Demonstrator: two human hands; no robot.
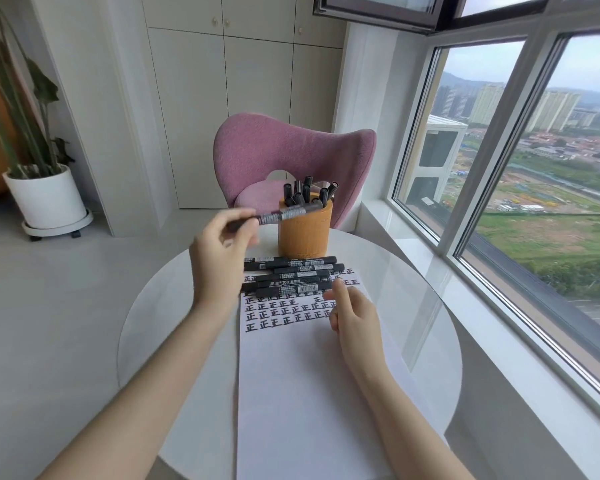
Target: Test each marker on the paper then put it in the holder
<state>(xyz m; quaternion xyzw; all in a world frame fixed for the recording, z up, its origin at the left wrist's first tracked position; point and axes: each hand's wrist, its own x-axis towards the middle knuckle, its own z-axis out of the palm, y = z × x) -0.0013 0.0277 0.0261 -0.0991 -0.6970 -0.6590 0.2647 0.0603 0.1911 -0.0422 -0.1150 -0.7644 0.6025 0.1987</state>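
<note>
high-rise windows [541, 174] flank a round white table [413, 306], where a long sheet of paper [309, 393] carries rows of test marks and an orange holder [303, 233] at its far end stands part filled; a pile of black markers [288, 276] lies across the sheet just before the holder. the left hand [222, 258] pinches one marker [281, 215] by its left end, barrel almost level and pointing right, its free end at the holder's rim, so it likely needs tipping upright to drop in. the right hand [354, 313] rests on the paper beside the pile, fingers loose, holding nothing

正 on paper [309, 393], 700 on marker [288, 283]
</note>
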